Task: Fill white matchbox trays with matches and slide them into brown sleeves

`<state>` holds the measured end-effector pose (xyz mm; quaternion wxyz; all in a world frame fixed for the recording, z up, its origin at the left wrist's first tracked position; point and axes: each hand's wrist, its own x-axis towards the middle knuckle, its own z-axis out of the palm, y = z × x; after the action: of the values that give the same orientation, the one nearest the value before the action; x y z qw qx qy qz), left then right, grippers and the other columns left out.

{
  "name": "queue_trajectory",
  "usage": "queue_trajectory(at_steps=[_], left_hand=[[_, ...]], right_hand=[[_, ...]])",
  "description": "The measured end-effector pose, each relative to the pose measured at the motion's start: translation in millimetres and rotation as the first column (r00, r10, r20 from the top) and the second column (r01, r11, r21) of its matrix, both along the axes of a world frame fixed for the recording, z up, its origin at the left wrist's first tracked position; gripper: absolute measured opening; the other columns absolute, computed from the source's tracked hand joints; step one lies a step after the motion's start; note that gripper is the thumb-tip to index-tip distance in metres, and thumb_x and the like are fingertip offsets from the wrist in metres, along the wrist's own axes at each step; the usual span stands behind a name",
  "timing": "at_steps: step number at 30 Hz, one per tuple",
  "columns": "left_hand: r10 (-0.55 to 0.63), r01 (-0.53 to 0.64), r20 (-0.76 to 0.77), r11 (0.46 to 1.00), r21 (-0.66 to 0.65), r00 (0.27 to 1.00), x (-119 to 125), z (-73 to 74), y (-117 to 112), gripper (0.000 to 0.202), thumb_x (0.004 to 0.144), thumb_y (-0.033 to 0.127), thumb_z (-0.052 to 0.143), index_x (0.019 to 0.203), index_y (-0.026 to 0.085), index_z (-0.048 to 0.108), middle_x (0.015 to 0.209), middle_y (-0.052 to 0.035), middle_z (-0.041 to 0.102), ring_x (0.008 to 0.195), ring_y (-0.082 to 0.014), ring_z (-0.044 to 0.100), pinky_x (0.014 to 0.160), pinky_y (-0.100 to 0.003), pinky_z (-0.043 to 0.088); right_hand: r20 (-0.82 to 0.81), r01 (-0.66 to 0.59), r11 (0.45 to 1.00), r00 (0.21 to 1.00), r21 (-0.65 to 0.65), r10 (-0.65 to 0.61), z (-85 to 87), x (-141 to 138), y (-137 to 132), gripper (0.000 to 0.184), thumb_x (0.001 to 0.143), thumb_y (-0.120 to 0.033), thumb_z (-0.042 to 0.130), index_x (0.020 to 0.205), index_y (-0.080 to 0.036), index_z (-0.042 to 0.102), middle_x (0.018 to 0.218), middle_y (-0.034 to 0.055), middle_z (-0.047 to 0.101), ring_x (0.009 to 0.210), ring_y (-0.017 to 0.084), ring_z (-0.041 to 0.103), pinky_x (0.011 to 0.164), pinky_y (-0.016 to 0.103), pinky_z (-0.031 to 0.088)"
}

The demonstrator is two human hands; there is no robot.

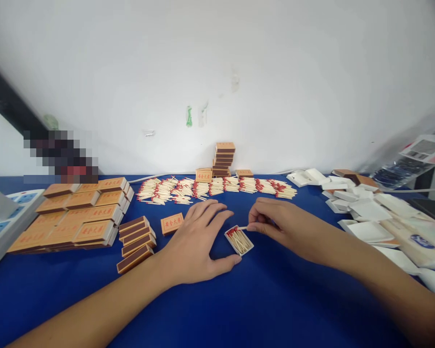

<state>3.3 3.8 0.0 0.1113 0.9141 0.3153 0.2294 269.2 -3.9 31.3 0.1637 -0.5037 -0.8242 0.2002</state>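
- Nearest us, at the lower middle of the frame, the blue desk (217,309) gives both forearms something to reach across.
- At the centre, our left hand (199,241) lies with fingers spread and thumb apart, beside a small white tray (248,251); the thumb sits by its near corner, probably to keep it from sliding.
- Just right of that tray, our right hand (271,220) has thumb and fingertips pinched on a matchstick (242,227), held by the end, we judge, so its other end can reach over the rim.
- The tray holds matches (239,240), mostly lying one way, red heads towards the far side, which likely packs them tighter.
- Left of centre, four matchboxes (139,245) lean on their sides; a stack (94,212) fills the left, perhaps kept out of the way.
- At right, loose white trays (371,210) lie within reach.
- Farther up, match piles (217,186) form a row before a matchbox tower (224,159).
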Motion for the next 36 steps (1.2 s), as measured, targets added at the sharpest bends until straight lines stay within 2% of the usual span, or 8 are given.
queue_trajectory(at_steps=[1,3,6,12,16,24,31,36], left_hand=[[-0.011,0.011,-0.017,1.000,-0.009,1.000,0.1,-0.8,0.3,0.071,0.091,0.052,0.079,0.150,0.022,0.053,0.160,-0.0150,0.052,0.154,-0.0392,0.041,0.128,-0.062,0.037],[-0.026,0.025,-0.040,0.999,-0.023,0.999,0.3,-2.3,0.8,0.063,0.094,0.050,0.076,0.149,0.025,0.057,0.166,-0.0124,0.048,0.160,-0.0388,0.033,0.131,-0.062,0.033],[-0.027,0.026,-0.031,0.999,-0.025,0.999,0.3,-3.0,0.5,0.047,0.094,0.048,0.076,0.133,0.024,0.069,0.161,-0.0130,0.053,0.158,-0.0382,0.037,0.131,-0.061,0.034],[-0.050,0.048,-0.033,0.998,-0.033,0.998,-0.4,-1.1,-0.5,0.056,0.095,0.046,0.076,0.146,0.027,0.062,0.165,-0.0118,0.049,0.160,-0.0389,0.033,0.130,-0.063,0.035],[-0.047,0.046,-0.015,0.999,-0.023,0.999,-0.2,-3.1,-0.3,0.046,0.098,0.053,0.074,0.133,0.024,0.068,0.158,-0.0140,0.055,0.158,-0.0386,0.037,0.129,-0.062,0.036],[-0.036,0.036,0.039,0.999,0.011,0.999,-0.6,-8.6,0.8,0.048,0.097,0.064,0.072,0.118,0.021,0.067,0.149,-0.0136,0.061,0.151,-0.0364,0.045,0.126,-0.059,0.040],[-0.037,0.035,0.058,0.999,0.030,0.998,-3.4,-8.7,-1.9,0.034,0.096,0.046,0.077,0.117,0.022,0.066,0.141,-0.0117,0.064,0.149,-0.0343,0.046,0.126,-0.056,0.040],[-0.022,0.021,0.050,1.000,0.011,0.998,-3.6,-6.8,-2.6,0.029,0.095,0.042,0.076,0.114,0.023,0.065,0.139,-0.0108,0.064,0.149,-0.0332,0.047,0.126,-0.055,0.039]], right_hand=[[0.008,-0.016,1.000,1.000,-0.009,0.016,-0.6,-1.2,-1.8,0.022,0.105,-0.040,0.058,0.089,-0.026,0.064,0.091,0.0044,0.072,0.077,0.021,0.065,0.068,0.035,0.048],[0.033,-0.031,1.000,0.999,-0.003,0.031,-2.7,-3.3,-4.7,0.020,0.105,-0.036,0.058,0.089,-0.026,0.063,0.095,0.0049,0.072,0.079,0.022,0.066,0.070,0.036,0.048],[0.066,-0.024,0.999,0.998,0.021,0.023,-6.1,-6.0,-7.0,0.016,0.104,-0.033,0.058,0.090,-0.026,0.062,0.096,0.0053,0.071,0.077,0.022,0.067,0.068,0.036,0.047],[0.099,-0.025,0.999,0.995,0.047,0.020,-8.1,-10.8,-9.4,0.016,0.103,-0.030,0.059,0.088,-0.025,0.061,0.094,0.0047,0.070,0.074,0.020,0.066,0.065,0.035,0.047],[0.116,-0.019,0.997,0.993,0.069,0.011,-7.8,-15.1,-13.1,0.017,0.104,-0.032,0.060,0.089,-0.025,0.062,0.089,0.0031,0.068,0.069,0.018,0.064,0.062,0.034,0.043],[0.100,-0.049,0.999,0.994,0.006,0.048,-2.2,-24.3,-18.2,0.020,0.107,-0.031,0.059,0.089,-0.023,0.065,0.093,0.0021,0.066,0.074,0.016,0.060,0.066,0.031,0.041],[0.035,-0.094,0.996,0.995,-0.010,0.094,-3.3,-22.8,-16.4,0.014,0.104,-0.022,0.060,0.092,-0.023,0.069,0.098,0.0022,0.067,0.077,0.015,0.061,0.069,0.030,0.044],[-0.028,-0.083,0.996,0.996,-0.012,0.083,-2.8,-20.7,-14.7,0.012,0.103,-0.034,0.066,0.097,-0.024,0.069,0.093,0.0010,0.067,0.076,0.015,0.060,0.067,0.030,0.044]])
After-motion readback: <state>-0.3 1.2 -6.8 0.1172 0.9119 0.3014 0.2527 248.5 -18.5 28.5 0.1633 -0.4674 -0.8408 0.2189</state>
